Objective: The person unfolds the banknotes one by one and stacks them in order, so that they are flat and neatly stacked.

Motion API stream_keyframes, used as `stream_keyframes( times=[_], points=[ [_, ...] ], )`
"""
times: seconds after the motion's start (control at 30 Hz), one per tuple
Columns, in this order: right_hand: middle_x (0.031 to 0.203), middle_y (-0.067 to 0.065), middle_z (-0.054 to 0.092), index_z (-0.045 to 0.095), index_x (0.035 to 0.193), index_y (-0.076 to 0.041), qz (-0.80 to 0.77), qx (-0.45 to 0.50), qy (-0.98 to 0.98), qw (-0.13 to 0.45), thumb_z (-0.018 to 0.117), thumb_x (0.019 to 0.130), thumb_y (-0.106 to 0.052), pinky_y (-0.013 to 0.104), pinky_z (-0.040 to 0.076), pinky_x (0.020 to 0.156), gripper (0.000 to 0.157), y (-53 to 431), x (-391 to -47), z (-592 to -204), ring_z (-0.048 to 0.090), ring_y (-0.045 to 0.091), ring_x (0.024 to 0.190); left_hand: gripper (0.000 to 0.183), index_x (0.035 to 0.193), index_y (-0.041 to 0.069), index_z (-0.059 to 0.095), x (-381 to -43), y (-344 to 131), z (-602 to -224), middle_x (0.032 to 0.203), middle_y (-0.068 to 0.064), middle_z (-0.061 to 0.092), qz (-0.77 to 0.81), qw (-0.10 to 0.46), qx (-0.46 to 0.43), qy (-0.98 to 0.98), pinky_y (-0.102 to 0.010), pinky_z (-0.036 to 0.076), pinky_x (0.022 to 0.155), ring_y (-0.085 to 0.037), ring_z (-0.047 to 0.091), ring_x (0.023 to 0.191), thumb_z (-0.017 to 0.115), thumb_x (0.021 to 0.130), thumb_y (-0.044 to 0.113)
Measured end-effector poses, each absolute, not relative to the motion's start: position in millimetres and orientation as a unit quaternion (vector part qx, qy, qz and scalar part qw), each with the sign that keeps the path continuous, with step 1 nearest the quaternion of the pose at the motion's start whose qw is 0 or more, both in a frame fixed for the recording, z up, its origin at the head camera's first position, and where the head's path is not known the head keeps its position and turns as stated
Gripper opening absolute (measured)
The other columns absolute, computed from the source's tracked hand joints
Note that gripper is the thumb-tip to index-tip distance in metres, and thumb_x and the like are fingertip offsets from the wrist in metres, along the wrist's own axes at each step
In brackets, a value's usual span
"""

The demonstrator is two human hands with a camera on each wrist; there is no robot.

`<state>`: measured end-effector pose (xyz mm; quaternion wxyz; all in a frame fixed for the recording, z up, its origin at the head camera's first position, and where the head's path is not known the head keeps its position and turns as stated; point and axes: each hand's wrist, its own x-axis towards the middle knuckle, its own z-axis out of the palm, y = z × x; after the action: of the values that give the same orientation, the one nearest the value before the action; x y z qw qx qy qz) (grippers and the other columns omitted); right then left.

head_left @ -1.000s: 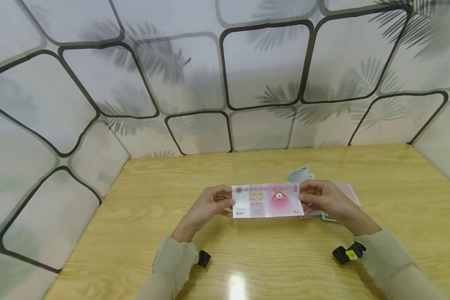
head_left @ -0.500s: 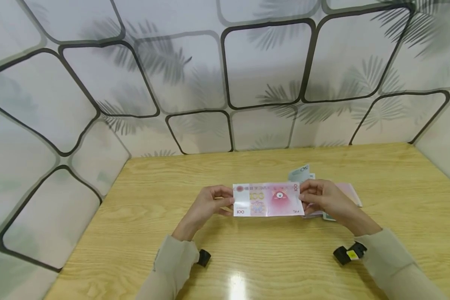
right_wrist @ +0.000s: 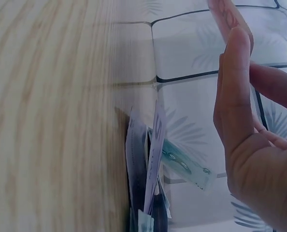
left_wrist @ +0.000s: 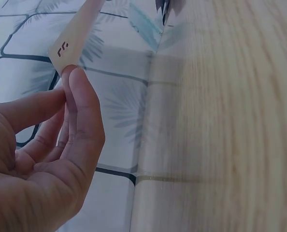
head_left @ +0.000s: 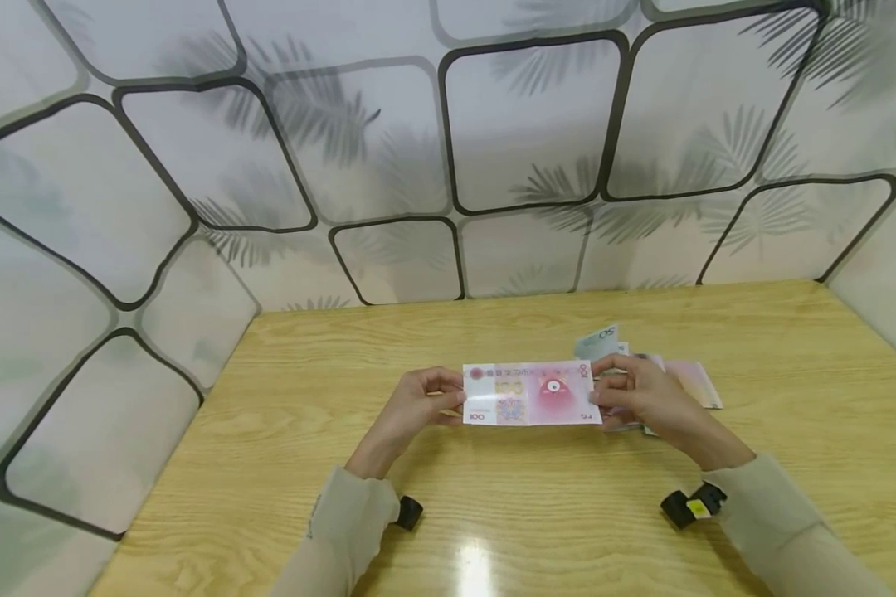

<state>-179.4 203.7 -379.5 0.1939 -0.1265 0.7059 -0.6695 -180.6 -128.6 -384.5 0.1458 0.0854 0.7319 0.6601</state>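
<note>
A pink play banknote [head_left: 532, 394] marked 100 is stretched flat between both hands above the table, its print upside down in the head view. My left hand [head_left: 418, 406] pinches one short end between thumb and fingers; the left wrist view shows that end of the banknote [left_wrist: 73, 46] at the fingertips. At the opposite end, my right hand [head_left: 645, 402] pinches the edge, and in the right wrist view the banknote [right_wrist: 230, 19] rises above the fingertips. Behind the right hand lie more notes: a pink one [head_left: 693, 383] and a folded green one [head_left: 599, 342] marked 50.
The wooden table [head_left: 306, 431] meets a patterned cloth wall [head_left: 388, 182] at the back and sides. In the right wrist view several loose notes [right_wrist: 150, 169] stand bent and overlapping, with a green note [right_wrist: 187, 164] sticking out. Black wrist cameras [head_left: 693, 507] sit by both sleeves.
The banknote's right end and the right hand have shifted slightly left and up. More of the loose notes shows behind the right hand. Both hands keep their pinch.
</note>
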Motion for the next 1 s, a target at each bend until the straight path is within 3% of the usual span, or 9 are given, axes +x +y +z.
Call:
stream_keyframes(
  times=[0.33, 0.47, 0.6, 1.0],
  points=[
    [0.086, 0.008, 0.068, 0.05, 0.118, 0.006, -0.711, -0.118, 0.665, 0.194, 0.064, 0.095, 0.008, 0.037, 0.063, 0.067, 0.027, 204.6, -180.5, -382.3, 0.07, 0.021, 0.07, 0.016, 0.114, -0.012, 0.062, -182.3, -131.5, -386.4, 0.09, -0.007, 0.063, 0.66, 0.141, 0.068, 0.735, -0.037, 0.062, 0.075, -0.015, 0.065, 0.078, 0.059, 0.099, -0.006],
    [0.086, 0.007, 0.067, 0.054, 0.113, 0.005, -0.711, -0.106, 0.67, 0.186, 0.065, 0.094, 0.009, 0.036, 0.063, 0.069, 0.022, 203.4, -179.9, -383.1, 0.07, 0.02, 0.071, 0.022, 0.121, -0.011, 0.058, -182.2, -131.7, -386.4, 0.091, -0.008, 0.064, 0.665, 0.146, 0.063, 0.73, -0.037, 0.062, 0.076, -0.015, 0.065, 0.077, 0.058, 0.099, -0.006],
    [0.086, 0.006, 0.068, 0.055, 0.113, 0.007, -0.699, -0.097, 0.685, 0.181, 0.063, 0.094, 0.009, 0.035, 0.063, 0.069, 0.02, 202.5, -179.9, -383.7, 0.07, 0.02, 0.072, 0.029, 0.129, -0.011, 0.052, -183.1, -133.1, -387.3, 0.09, -0.011, 0.065, 0.668, 0.166, 0.057, 0.723, -0.039, 0.062, 0.079, -0.017, 0.067, 0.076, 0.055, 0.1, -0.007],
    [0.085, 0.007, 0.064, 0.052, 0.113, 0.017, -0.648, -0.099, 0.73, 0.193, 0.062, 0.094, 0.011, 0.034, 0.063, 0.07, 0.022, 196.9, -179.4, -388.3, 0.068, 0.016, 0.072, 0.029, 0.128, -0.013, 0.053, -184.1, -135.6, -390.0, 0.096, -0.015, 0.065, 0.643, 0.209, 0.061, 0.734, -0.038, 0.061, 0.082, -0.017, 0.069, 0.08, 0.057, 0.1, -0.005]
  ],
)
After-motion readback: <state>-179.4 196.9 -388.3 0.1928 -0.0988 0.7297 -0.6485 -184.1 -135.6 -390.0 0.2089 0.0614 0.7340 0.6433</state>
